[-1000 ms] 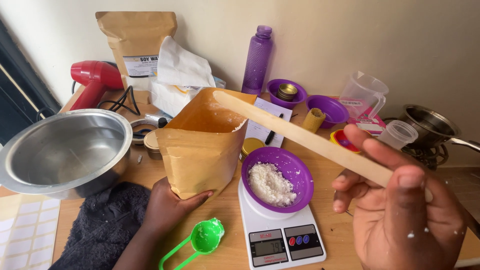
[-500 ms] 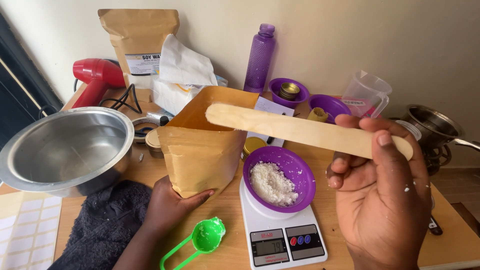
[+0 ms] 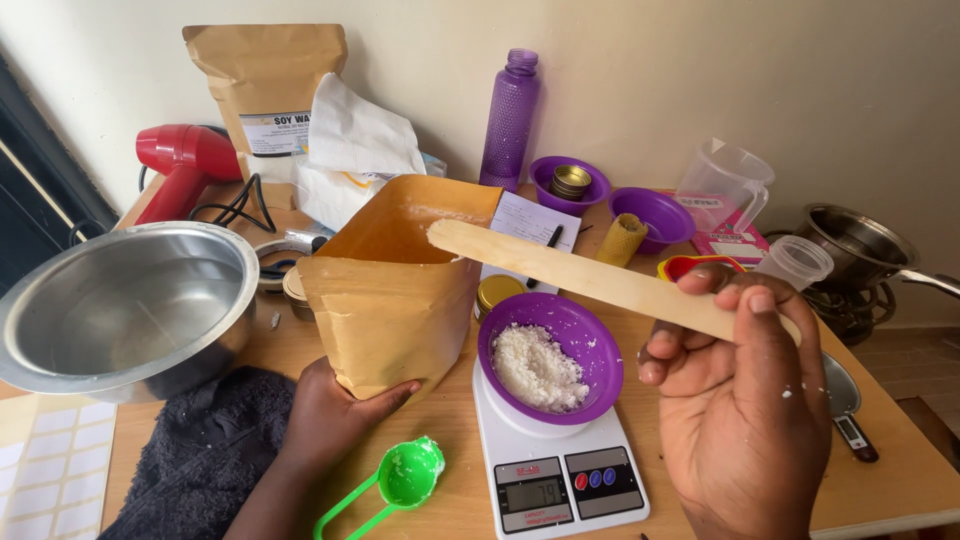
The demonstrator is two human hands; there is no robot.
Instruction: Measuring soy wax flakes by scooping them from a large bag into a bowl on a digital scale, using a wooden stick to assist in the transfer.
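Observation:
My left hand (image 3: 335, 413) grips the base of an open brown paper bag (image 3: 395, 300) standing on the wooden table. My right hand (image 3: 745, 400) holds a long flat wooden stick (image 3: 580, 276); the stick's far tip hovers at the bag's mouth. Below the stick, a purple bowl (image 3: 590, 345) with white flakes (image 3: 537, 366) sits on a white kitchen scale (image 3: 560, 470). A green scoop (image 3: 400, 478) with white residue lies just right of my left wrist.
A large steel bowl (image 3: 125, 300) sits at left on a dark cloth (image 3: 200, 455). At the back stand a red heat gun (image 3: 185, 160), a second brown bag (image 3: 262, 85), a purple bottle (image 3: 508, 118), purple bowls (image 3: 650, 215), a clear jug (image 3: 725, 185) and a steel pot (image 3: 860, 245).
My right hand has drawn the stick back and lifted it; its tip has moved from inside the bag to the bag's mouth. My left hand stays on the bag.

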